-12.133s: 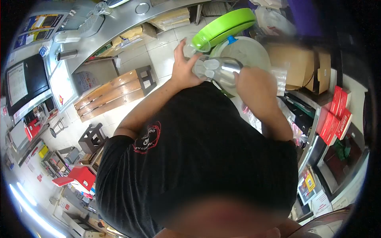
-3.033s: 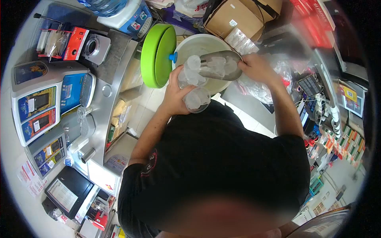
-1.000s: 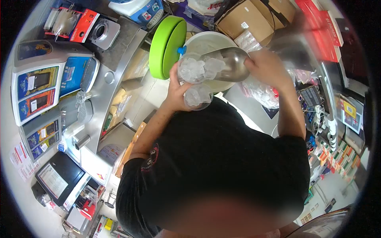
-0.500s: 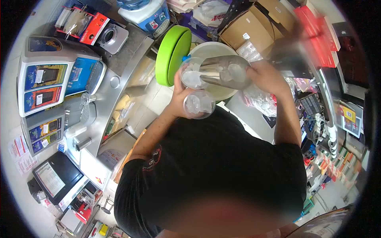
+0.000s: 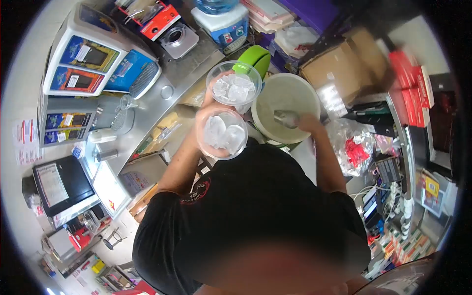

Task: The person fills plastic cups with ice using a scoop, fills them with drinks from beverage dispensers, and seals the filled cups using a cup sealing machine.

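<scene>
Two clear plastic cups with ice cubes are in my left hand [image 5: 205,109], which shows behind and between them. The upper cup [image 5: 234,88] overlaps the green lid, and the lower cup [image 5: 221,133] is nearer my chest. My right hand [image 5: 309,125] is over the near right part of the white bucket [image 5: 310,93], gripping a metal scoop [image 5: 286,119]. The scoop is low in the bucket's opening. What lies on the bucket's floor is hard to make out.
The green lid [image 5: 255,60] stands behind the cups. Cardboard boxes [image 5: 339,66] are beyond the bucket, with a plastic bag [image 5: 353,147] to its right. A steel counter [image 5: 162,101] with a drink dispenser [image 5: 93,54] runs along the left. A water dispenser [image 5: 223,24] stands at the back.
The scoop has gone from the upper cup's mouth down into the bucket with my right hand. My left hand has brought both cups up closer to the camera. The view has turned.
</scene>
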`<control>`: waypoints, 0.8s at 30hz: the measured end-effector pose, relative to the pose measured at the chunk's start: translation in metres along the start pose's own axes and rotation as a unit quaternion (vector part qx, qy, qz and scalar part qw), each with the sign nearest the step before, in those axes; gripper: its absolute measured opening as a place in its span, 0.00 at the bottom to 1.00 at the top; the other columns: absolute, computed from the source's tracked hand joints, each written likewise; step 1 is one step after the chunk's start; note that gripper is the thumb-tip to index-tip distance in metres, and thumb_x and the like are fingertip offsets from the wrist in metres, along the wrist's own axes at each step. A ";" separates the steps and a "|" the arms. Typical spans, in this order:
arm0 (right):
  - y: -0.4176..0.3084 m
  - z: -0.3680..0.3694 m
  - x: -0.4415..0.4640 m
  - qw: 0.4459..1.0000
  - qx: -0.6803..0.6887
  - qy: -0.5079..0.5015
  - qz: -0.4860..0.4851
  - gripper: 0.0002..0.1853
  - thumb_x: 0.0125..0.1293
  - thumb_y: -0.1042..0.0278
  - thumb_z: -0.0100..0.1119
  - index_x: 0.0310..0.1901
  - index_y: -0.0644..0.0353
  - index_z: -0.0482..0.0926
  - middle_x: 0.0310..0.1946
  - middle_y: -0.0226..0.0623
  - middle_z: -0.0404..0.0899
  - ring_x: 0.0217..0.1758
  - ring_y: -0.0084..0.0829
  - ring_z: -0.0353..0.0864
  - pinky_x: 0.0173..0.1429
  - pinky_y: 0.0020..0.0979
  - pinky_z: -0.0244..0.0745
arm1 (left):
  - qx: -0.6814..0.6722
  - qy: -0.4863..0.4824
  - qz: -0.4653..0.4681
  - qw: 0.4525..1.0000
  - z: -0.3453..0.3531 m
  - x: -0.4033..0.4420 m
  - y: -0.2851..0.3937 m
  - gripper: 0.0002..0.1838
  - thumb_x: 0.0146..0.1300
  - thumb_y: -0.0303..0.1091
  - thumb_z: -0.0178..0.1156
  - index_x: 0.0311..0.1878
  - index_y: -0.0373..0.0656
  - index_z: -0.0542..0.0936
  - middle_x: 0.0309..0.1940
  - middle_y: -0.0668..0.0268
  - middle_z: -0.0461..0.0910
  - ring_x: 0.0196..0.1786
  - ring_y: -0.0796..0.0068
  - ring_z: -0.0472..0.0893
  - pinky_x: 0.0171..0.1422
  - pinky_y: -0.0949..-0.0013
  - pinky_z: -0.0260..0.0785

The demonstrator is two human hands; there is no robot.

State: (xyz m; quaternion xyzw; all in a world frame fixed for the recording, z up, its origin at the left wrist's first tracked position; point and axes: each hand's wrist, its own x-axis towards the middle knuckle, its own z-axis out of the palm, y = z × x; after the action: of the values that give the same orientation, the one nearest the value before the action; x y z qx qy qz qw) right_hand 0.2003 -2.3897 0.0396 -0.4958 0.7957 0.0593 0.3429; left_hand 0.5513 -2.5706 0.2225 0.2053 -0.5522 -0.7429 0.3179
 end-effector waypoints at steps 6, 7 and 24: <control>-0.170 -0.099 -0.088 0.675 0.622 -0.038 -0.395 0.57 0.53 0.51 0.84 0.80 0.61 0.62 0.75 0.47 0.70 0.79 0.40 0.68 0.78 0.43 0.65 | 0.225 -0.121 0.218 0.942 0.001 -0.017 0.010 0.40 0.25 0.47 0.84 0.49 0.41 0.88 0.79 0.37 0.56 0.82 0.34 0.58 0.84 0.41 0.47; -0.186 -0.108 -0.095 0.636 0.644 -0.041 -0.424 0.56 0.52 0.53 0.85 0.80 0.61 0.62 0.75 0.45 0.70 0.79 0.38 0.67 0.78 0.42 0.64 | 0.220 -0.138 0.207 0.943 0.005 -0.021 0.008 0.39 0.27 0.46 0.84 0.49 0.41 0.88 0.79 0.37 0.55 0.82 0.34 0.57 0.84 0.41 0.48; -0.321 -0.092 -0.096 0.745 0.488 0.047 -0.453 0.50 0.43 0.76 0.86 0.69 0.61 0.64 0.58 0.43 0.79 0.65 0.35 0.78 0.71 0.38 0.72 | -0.016 0.249 0.153 0.956 -0.100 -0.177 0.031 0.53 0.41 0.38 0.89 0.69 0.36 0.68 0.57 0.56 0.80 0.61 0.64 0.82 0.68 0.59 0.74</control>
State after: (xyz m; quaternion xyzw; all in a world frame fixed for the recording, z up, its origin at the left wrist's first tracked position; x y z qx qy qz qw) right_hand 0.4480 -2.5181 0.2461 -0.5650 0.4135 -0.5226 0.4865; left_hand 0.7510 -2.5215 0.2136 0.2916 -0.4687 -0.6195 0.5581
